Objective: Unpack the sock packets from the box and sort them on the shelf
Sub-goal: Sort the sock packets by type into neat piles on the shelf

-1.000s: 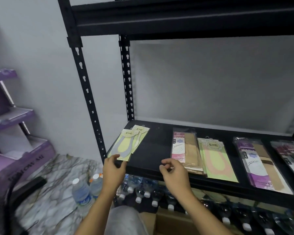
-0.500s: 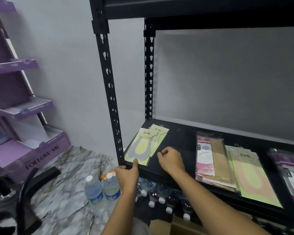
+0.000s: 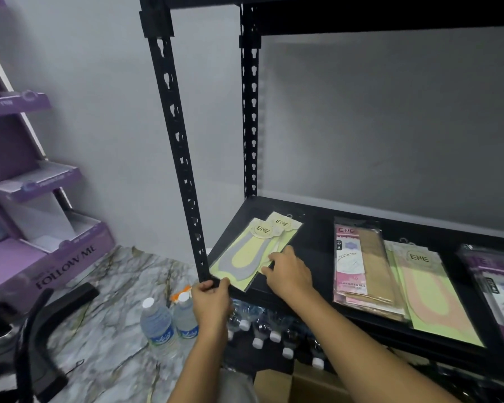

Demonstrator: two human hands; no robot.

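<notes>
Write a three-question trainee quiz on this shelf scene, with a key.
1. True or false: the right hand rests on the yellow-green sock packets.
2. What does the left hand grip? A) a water bottle B) the shelf's front corner C) the pink packet
3. Which brand is printed on the packets' round labels?

Key: 1 true; 2 B, the shelf corner; 3 ENE.

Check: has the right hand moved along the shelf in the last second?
Yes. The right hand went left along the shelf, away from the pink-and-tan packet stack, onto the yellow-green ENE packets.
</notes>
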